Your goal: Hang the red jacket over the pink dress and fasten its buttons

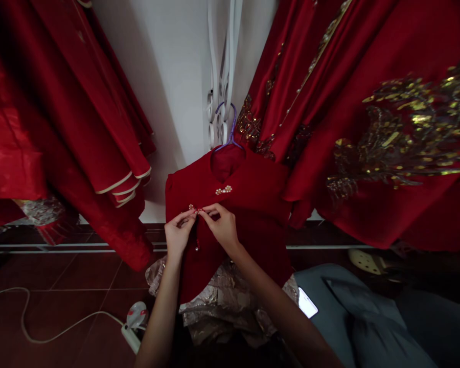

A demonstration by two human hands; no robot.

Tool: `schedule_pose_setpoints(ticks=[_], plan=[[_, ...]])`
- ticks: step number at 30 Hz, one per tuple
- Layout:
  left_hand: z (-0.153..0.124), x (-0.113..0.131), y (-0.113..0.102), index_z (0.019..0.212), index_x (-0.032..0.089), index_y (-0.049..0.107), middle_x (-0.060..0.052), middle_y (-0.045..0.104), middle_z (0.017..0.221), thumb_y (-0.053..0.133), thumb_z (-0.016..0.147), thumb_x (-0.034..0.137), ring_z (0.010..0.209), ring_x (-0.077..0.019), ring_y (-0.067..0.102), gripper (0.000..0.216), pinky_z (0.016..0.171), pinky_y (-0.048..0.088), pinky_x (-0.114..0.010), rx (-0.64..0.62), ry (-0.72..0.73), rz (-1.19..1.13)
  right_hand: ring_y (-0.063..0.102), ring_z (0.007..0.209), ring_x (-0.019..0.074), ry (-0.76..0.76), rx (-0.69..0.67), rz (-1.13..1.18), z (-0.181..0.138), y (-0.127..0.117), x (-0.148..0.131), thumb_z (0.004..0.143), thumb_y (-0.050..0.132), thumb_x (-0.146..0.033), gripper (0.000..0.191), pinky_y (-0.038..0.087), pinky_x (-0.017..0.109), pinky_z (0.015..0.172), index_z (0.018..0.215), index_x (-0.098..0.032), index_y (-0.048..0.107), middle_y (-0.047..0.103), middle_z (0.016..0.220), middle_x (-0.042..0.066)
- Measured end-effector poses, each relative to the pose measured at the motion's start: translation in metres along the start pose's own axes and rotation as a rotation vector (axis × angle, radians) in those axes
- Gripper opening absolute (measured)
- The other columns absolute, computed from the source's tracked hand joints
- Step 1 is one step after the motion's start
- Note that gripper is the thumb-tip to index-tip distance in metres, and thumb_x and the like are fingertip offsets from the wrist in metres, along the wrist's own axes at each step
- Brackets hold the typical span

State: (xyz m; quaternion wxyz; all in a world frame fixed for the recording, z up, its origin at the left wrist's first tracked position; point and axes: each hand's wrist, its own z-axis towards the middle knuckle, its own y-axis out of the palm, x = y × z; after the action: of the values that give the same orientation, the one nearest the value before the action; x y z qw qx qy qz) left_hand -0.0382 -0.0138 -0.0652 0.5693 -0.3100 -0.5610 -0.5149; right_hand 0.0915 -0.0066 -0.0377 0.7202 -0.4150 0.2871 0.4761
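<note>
A sleeveless red top [253, 214] hangs in front of me on a purple hanger [232, 134]. Near its neckline sits a pearl flower ornament [224, 190]. Lower on the chest, my left hand [179, 232] and my right hand [221, 225] meet, thumbs and forefingers pinched together beside a second pearl ornament [191, 207]. The fingertips hide most of what they grip there. Below them dangles a short red strand with a pearl [197, 249] at its end. Crumpled shiny beige fabric [214, 301] shows under the top's hem.
Red garments [99, 112] hang at left, and red gowns with gold sequins [414, 128] at right. White hangers [224, 66] hang behind the top. A lit phone [307, 303] rests by grey-blue fabric [329, 317]. A power strip [131, 335] with a white cable lies on the tiled floor.
</note>
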Motion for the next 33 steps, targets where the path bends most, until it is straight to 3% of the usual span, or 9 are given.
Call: schedule_pose_setpoints(ticks=[10,17,21,27,31,33], plan=[[0.01,0.009,-0.005,0.08,0.014,0.07,-0.006,0.07,0.08,0.071,0.063,0.025,0.071,-0.0143,0.065,0.021,0.076,0.053,-0.028,-0.053,0.073,0.183,0.063,0.071,0.0149,-0.018,-0.008,-0.09,0.001,0.003,0.006,0.08,0.058,-0.032,0.012,0.049,0.028,0.072,0.084,-0.022,0.064,0.069,0.086,0.002],[0.019,0.012,-0.007,0.081,0.016,0.067,-0.005,0.065,0.084,0.069,0.066,0.025,0.075,-0.0122,0.062,0.018,0.074,0.049,-0.024,-0.17,0.144,0.24,0.064,0.073,0.0152,-0.023,0.001,-0.1,0.005,0.005,0.004,0.082,0.056,-0.03,0.015,0.05,0.028,0.074,0.088,-0.02,0.064,0.069,0.086,0.003],[-0.007,0.004,-0.014,0.095,0.017,0.057,-0.002,0.06,0.084,0.068,0.067,0.026,0.071,-0.011,0.058,0.031,0.069,0.048,-0.024,-0.145,0.105,0.278,0.066,0.079,0.0157,0.001,-0.18,-0.016,-0.006,-0.023,-0.001,0.088,0.047,-0.031,0.023,0.052,0.028,0.071,0.099,-0.022,0.065,0.07,0.092,0.003],[-0.069,-0.008,-0.022,0.09,0.02,0.055,-0.004,0.059,0.083,0.069,0.066,0.026,0.079,-0.0206,0.058,0.029,0.074,0.045,-0.033,-0.182,0.084,0.655,0.065,0.072,0.0156,0.109,-0.314,-0.141,-0.049,-0.075,0.001,0.087,0.048,-0.031,0.02,0.049,0.028,0.067,0.094,-0.021,0.064,0.069,0.085,0.003],[-0.074,-0.011,-0.013,0.093,0.02,0.05,-0.004,0.059,0.081,0.061,0.071,0.021,0.077,-0.0214,0.06,0.025,0.071,0.043,-0.032,-0.201,0.109,0.805,0.06,0.066,0.0152,0.151,-0.271,-0.259,-0.069,-0.072,0.021,0.081,0.056,-0.032,0.03,0.047,0.029,0.065,0.107,-0.017,0.056,0.064,0.083,0.005],[-0.071,-0.011,-0.01,0.098,0.021,0.047,-0.002,0.06,0.081,0.055,0.075,0.021,0.073,-0.0192,0.061,0.025,0.069,0.043,-0.03,-0.217,0.131,0.825,0.056,0.062,0.0143,0.164,-0.269,-0.299,-0.071,-0.064,0.029,0.079,0.059,-0.032,0.027,0.044,0.027,0.061,0.102,-0.017,0.056,0.06,0.075,0.002]])
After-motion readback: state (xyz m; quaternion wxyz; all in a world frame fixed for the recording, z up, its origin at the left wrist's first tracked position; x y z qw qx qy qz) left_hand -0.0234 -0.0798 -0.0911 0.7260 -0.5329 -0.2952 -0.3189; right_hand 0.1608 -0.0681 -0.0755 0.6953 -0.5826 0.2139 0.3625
